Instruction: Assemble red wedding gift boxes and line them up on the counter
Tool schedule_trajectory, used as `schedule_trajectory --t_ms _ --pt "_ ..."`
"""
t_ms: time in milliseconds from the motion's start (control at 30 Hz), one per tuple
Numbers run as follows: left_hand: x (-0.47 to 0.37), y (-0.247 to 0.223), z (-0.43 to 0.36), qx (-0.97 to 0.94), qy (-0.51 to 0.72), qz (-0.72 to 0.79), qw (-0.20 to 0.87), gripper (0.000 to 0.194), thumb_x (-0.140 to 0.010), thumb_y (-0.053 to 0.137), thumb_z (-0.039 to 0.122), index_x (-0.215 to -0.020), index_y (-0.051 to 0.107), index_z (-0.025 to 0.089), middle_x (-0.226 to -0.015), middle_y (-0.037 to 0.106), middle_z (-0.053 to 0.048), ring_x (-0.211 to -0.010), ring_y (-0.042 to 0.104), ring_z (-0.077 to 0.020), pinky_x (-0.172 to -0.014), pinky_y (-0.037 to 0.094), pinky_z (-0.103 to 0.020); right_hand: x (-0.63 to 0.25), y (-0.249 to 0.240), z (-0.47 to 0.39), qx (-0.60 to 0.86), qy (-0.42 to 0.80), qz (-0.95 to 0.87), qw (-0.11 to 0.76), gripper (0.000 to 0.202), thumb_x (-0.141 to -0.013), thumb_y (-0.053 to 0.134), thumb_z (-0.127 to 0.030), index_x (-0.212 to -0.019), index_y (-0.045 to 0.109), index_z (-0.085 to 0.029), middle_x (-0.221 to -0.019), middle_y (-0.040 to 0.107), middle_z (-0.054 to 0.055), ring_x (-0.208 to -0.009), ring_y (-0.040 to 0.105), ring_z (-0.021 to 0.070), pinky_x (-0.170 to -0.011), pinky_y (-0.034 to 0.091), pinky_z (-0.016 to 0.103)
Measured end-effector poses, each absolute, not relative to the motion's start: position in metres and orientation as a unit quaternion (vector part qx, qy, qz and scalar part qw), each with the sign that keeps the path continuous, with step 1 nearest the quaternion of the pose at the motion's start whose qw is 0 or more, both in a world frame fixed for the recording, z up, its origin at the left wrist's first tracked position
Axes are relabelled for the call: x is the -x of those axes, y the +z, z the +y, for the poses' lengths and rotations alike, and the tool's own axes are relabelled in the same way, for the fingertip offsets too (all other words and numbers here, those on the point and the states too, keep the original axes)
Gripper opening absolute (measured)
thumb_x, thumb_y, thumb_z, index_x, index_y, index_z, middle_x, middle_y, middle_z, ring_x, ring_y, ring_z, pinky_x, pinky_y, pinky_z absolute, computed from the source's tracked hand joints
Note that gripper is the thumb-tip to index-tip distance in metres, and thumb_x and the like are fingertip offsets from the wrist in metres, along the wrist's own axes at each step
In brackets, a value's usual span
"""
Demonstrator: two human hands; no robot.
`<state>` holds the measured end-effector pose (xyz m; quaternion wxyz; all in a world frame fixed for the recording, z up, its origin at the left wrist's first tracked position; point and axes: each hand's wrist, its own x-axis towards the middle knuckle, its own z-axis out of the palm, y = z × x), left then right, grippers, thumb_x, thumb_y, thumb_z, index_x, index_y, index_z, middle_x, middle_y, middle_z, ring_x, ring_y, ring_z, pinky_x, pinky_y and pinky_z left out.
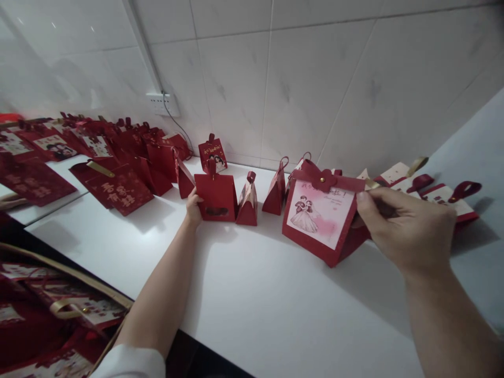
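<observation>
My left hand is closed on the left edge of a plain red gift box with a small dark oval slot near its base; the box stands on the white table. Further right, my right hand pinches the top edge of a larger red gift box, which has a pink panel with a drawn wedding couple and a bow with a gold stud. Between them stand a narrow triangular box and another triangular box with a loop.
Many red boxes crowd the left, beside a wall mirror. A small box stands by the tiled wall, near a socket with a cable. More boxes stand far right. A carton of red boxes is lower left.
</observation>
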<state>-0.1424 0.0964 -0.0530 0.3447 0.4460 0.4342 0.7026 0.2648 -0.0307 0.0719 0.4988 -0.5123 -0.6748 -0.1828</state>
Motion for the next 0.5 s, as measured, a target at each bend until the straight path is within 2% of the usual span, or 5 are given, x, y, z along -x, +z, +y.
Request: schedule_trajectory --t_ms 167,267,367,433,500 --pt "0.145 -0.056 0.098 -0.459 0.696 0.452 0.317 0.034 -0.054 0.045 0.025 -0.084 0.061 0.018 -0.079 0.065 -0.003 -0.073 0.060 -0.0230 -0.067 0.050 -0.034 -0.264 0.071 -0.030 0.507 -0.188 -0.678 0.498 0.026 -0.085 0.062 -0.030 -0.063 0.065 -0.017 -0.049 0.060 -0.002 -0.043 0.051 0.0105 -0.048 0.037 0.023" --pt "0.144 -0.058 0.099 -0.463 0.699 0.473 0.271 0.034 -0.058 0.044 0.026 -0.087 0.060 0.019 -0.082 0.065 -0.004 -0.078 0.061 -0.0239 -0.070 0.051 -0.034 -0.262 0.071 -0.030 0.505 -0.193 -0.681 0.494 0.026 -0.084 0.062 -0.030 -0.062 0.065 -0.017 -0.049 0.059 -0.002 -0.042 0.050 0.0098 -0.047 0.037 0.023" --pt "0.135 -0.060 0.098 -0.470 0.698 0.497 0.212 0.040 -0.068 0.045 0.026 -0.105 0.058 0.019 -0.098 0.067 -0.005 -0.094 0.063 -0.0256 -0.081 0.051 -0.036 -0.262 0.071 -0.030 0.505 -0.200 -0.682 0.490 0.026 -0.085 0.062 -0.029 -0.062 0.065 -0.017 -0.048 0.059 -0.002 -0.042 0.050 0.0096 -0.047 0.037 0.023" --pt "0.126 -0.059 0.097 -0.498 0.672 0.513 0.192 0.045 -0.073 0.053 0.028 -0.117 0.056 0.019 -0.116 0.065 -0.008 -0.111 0.060 -0.0281 -0.095 0.048 -0.038 -0.262 0.071 -0.029 0.505 -0.203 -0.682 0.488 0.026 -0.085 0.062 -0.029 -0.063 0.066 -0.017 -0.048 0.060 -0.002 -0.042 0.051 0.0098 -0.047 0.037 0.023" --pt "0.119 -0.057 0.096 -0.540 0.631 0.529 0.176 0.058 -0.074 0.065 0.031 -0.129 0.051 0.019 -0.139 0.054 -0.011 -0.133 0.046 -0.0309 -0.114 0.034 -0.042 -0.262 0.069 -0.027 0.498 -0.215 -0.683 0.489 0.025 -0.084 0.062 -0.029 -0.063 0.067 -0.016 -0.048 0.060 -0.002 -0.041 0.051 0.0097 -0.046 0.037 0.022"
